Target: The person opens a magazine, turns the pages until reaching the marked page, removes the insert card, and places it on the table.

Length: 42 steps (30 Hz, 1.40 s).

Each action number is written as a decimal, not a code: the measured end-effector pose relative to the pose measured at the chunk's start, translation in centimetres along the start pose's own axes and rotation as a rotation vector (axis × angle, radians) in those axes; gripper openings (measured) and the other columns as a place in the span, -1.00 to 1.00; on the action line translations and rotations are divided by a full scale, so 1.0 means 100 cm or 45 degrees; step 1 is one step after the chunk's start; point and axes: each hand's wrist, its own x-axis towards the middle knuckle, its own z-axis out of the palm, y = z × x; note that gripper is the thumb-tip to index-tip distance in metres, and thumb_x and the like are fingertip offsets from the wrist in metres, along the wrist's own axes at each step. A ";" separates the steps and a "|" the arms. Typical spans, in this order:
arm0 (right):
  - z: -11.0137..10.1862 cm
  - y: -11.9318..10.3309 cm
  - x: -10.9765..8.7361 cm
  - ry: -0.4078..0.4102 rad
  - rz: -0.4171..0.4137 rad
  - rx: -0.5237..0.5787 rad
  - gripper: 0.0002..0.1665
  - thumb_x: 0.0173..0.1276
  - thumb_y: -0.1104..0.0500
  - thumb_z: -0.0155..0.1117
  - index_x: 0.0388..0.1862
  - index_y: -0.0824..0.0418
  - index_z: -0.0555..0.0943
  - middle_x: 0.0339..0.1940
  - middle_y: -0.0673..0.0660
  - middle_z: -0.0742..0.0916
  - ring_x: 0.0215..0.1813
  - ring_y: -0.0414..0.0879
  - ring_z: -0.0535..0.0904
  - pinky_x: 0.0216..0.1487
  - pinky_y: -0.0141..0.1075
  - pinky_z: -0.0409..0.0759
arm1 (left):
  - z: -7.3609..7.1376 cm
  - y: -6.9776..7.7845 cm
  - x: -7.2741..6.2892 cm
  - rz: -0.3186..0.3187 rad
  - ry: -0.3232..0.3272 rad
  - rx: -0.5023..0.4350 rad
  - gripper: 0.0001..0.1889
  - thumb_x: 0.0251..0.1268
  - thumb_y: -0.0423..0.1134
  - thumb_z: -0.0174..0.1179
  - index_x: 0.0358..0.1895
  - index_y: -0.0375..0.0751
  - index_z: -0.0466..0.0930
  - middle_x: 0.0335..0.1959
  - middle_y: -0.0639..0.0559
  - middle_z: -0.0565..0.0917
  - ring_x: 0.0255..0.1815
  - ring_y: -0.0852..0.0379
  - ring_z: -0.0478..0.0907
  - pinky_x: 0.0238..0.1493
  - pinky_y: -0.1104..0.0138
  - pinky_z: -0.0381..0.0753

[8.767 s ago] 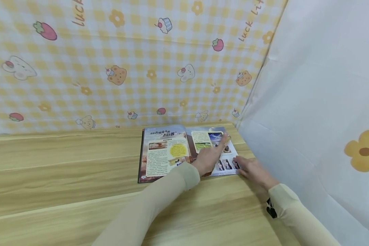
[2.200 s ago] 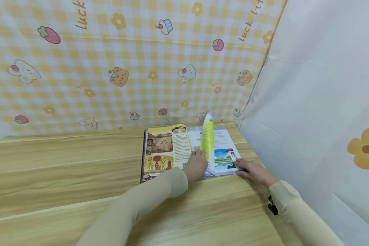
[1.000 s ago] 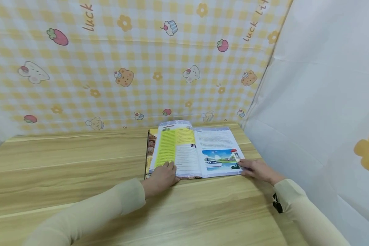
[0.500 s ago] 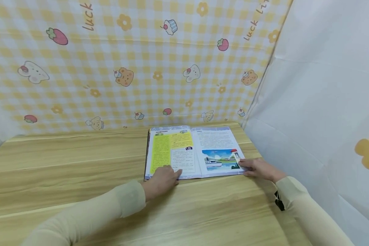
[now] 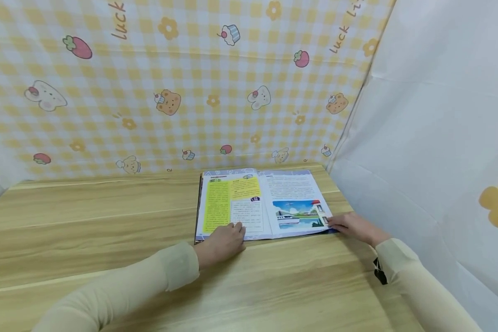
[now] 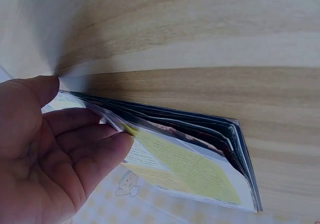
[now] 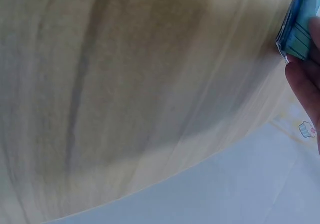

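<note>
A: Where is the magazine (image 5: 265, 207)?

B: Spread on the wood-grain table (image 5: 108, 221), near its far edge, close to the yellow checked cloth (image 5: 213, 69) behind.

A: How does it look?

B: Bright and busy. The left page (image 5: 238, 207) has a yellow-green column of small print, a yellow block at its upper right, and a white text box below that with a small dark purple label. A lilac band with white doodles runs along the top.

A: And the right page (image 5: 290, 188)?

B: White with rows of fine text, then a printed scene (image 5: 294, 216): blue sky, a white boat on water, green land, and a red-roofed building at the right.

A: Does it lie flat?

B: Mostly. At the lower right a dark sliver shows beneath the page's edge. The left wrist view shows layered, dark-edged leaves underneath.

A: What about the hands?

B: The left hand (image 5: 223, 243) rests at the left page's lower edge, fingers loosely bent with their tips on the paper, thumb apart from them. The right hand (image 5: 352, 227) pinches the lower right corner between thumb and fingers; the right wrist view shows only part of that hand.
</note>
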 end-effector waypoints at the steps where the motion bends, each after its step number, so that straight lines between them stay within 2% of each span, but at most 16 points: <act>1: 0.000 -0.001 0.000 0.007 0.013 -0.004 -0.85 0.26 0.33 0.23 -0.22 0.31 0.70 -0.25 0.22 0.75 -0.18 0.07 0.69 -0.24 -0.14 0.64 | 0.000 0.000 0.000 0.001 0.001 0.001 -0.54 0.40 0.01 0.00 0.04 -0.35 0.55 -0.15 -0.11 0.62 -0.32 0.10 0.55 -0.28 0.34 0.63; 5: 0.002 -0.005 -0.001 0.012 0.160 -0.020 -0.82 0.17 0.44 0.24 -0.29 0.26 0.68 -0.29 0.10 0.75 -0.23 -0.02 0.68 -0.27 -0.19 0.63 | -0.001 0.000 0.001 -0.003 -0.004 -0.032 -0.57 0.38 0.00 0.03 -0.02 -0.34 0.56 -0.25 -0.08 0.59 -0.40 0.12 0.48 -0.34 0.35 0.61; 11: 0.003 -0.013 -0.003 0.114 0.333 -0.053 -0.81 0.23 0.43 0.23 -0.28 0.19 0.67 -0.30 0.05 0.75 -0.22 -0.03 0.68 -0.23 -0.19 0.63 | -0.006 -0.003 0.006 -0.063 -0.063 -0.214 -0.62 0.32 -0.01 0.11 -0.12 -0.31 0.59 -0.40 -0.03 0.56 -0.52 0.15 0.37 -0.47 0.36 0.51; 15: 0.002 -0.016 -0.004 0.194 0.362 -0.065 -0.83 0.24 0.42 0.22 -0.26 0.21 0.67 -0.29 0.08 0.76 -0.21 0.00 0.68 -0.21 -0.14 0.62 | -0.012 -0.004 0.014 -0.090 -0.046 -0.297 -0.69 0.28 -0.02 0.17 -0.28 -0.25 0.59 -0.52 0.00 0.55 -0.58 0.15 0.38 -0.53 0.36 0.47; 17: 0.002 -0.015 -0.004 0.213 0.357 -0.083 -0.83 0.24 0.42 0.22 -0.25 0.22 0.66 -0.29 0.09 0.76 -0.21 0.01 0.68 -0.21 -0.13 0.62 | -0.016 -0.002 0.018 -0.098 -0.036 -0.320 -0.68 0.27 -0.02 0.17 -0.26 -0.26 0.59 -0.50 0.00 0.56 -0.54 0.14 0.42 -0.51 0.35 0.48; 20: 0.003 -0.014 -0.004 0.225 0.351 -0.110 -0.82 0.23 0.43 0.23 -0.23 0.24 0.66 -0.28 0.11 0.76 -0.20 0.03 0.69 -0.20 -0.12 0.63 | -0.019 0.004 0.027 -0.091 -0.031 -0.312 -0.62 0.28 0.01 0.16 -0.11 -0.27 0.59 -0.37 -0.01 0.60 -0.41 0.13 0.51 -0.41 0.36 0.54; 25: 0.004 -0.014 -0.004 0.218 0.377 -0.109 -0.80 0.25 0.42 0.21 -0.17 0.27 0.66 -0.21 0.15 0.76 -0.12 0.09 0.68 -0.13 -0.06 0.62 | -0.022 0.020 0.048 -0.025 -0.009 -0.281 -0.57 0.32 0.00 0.11 0.06 -0.26 0.54 -0.17 -0.02 0.62 -0.20 0.11 0.56 -0.26 0.32 0.61; 32: 0.004 -0.015 -0.005 0.256 0.363 -0.115 -0.81 0.26 0.40 0.21 -0.17 0.24 0.65 -0.22 0.14 0.76 -0.13 0.08 0.68 -0.15 -0.08 0.63 | -0.024 0.056 0.087 0.066 -0.007 -0.393 -0.54 0.36 0.02 0.06 0.18 -0.20 0.47 0.02 0.00 0.60 -0.01 0.14 0.57 -0.08 0.33 0.59; 38: 0.006 -0.013 -0.007 0.300 0.350 -0.139 -0.84 0.24 0.39 0.23 -0.25 0.19 0.64 -0.27 0.07 0.75 -0.21 0.01 0.69 -0.22 -0.14 0.63 | -0.028 0.087 0.123 0.073 -0.004 -0.459 -0.54 0.38 -0.01 0.04 0.24 -0.16 0.42 0.16 0.02 0.53 0.13 0.16 0.51 0.05 0.35 0.55; 42: 0.006 -0.012 -0.007 0.333 0.331 -0.162 -0.85 0.22 0.39 0.26 -0.28 0.17 0.64 -0.30 0.06 0.75 -0.25 -0.02 0.69 -0.27 -0.16 0.63 | -0.031 0.100 0.141 0.049 0.001 -0.476 -0.57 0.38 -0.05 0.05 0.24 -0.13 0.43 0.14 0.05 0.54 0.10 0.22 0.51 0.02 0.39 0.55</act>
